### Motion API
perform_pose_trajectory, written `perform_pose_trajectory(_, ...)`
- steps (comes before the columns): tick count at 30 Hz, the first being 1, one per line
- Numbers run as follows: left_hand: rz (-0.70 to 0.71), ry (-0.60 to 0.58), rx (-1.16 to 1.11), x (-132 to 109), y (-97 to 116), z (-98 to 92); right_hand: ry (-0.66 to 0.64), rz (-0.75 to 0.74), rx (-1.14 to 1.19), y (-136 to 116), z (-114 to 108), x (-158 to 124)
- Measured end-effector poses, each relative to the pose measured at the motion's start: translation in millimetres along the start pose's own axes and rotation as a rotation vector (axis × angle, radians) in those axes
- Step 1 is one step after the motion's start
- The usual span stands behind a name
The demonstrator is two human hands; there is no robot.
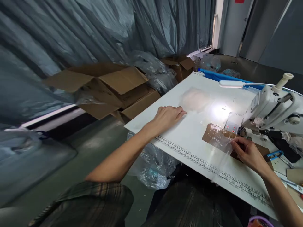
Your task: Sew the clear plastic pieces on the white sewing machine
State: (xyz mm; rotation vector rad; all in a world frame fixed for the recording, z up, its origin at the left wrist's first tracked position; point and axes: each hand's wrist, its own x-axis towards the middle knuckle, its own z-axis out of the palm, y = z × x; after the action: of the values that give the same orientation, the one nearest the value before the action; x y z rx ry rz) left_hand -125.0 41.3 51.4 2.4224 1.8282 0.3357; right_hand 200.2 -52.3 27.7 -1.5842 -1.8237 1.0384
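My right hand (248, 153) pinches a thin, see-through strip (224, 156) beside the sewing machine's needle area. The strip hangs down over the ruler marks towards the table's front edge. Under it lies a brown, shiny piece (210, 134), like taped cardboard, next to the metal needle plate (232, 123). My left hand (169, 116) rests low over the white table (189, 135) near its left side, fingers drawn together; anything in them is hidden. Just beyond it is a pale pinkish, blurred patch (195, 99) whose kind I cannot make out.
The white sewing machine (272, 107) stands at the right, with a lamp (232, 84) above the table. Blue snips (274, 155) and scissors (288, 181) lie at the right. Open cardboard boxes (123, 78) and plastic bags (151, 167) are beyond and below the table's left edge.
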Motion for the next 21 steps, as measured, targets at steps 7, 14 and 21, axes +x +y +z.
perform_pose_trajectory(7, 0.116, -0.043, -0.428, -27.5, -3.5, -17.3, -0.111, -0.198, 0.127, -47.6, 46.7, 40.1)
perform_pose_trajectory(14, 0.140, -0.248, -0.810, -37.7, -6.6, -8.7, -0.073, -0.218, 0.407, -81.9, 82.7, 65.8)
perform_pose_trajectory(21, -0.050, -0.149, -0.340, -4.4, -73.4, -23.3, 0.205, -0.438, 0.035, -41.8, 80.1, 91.4)
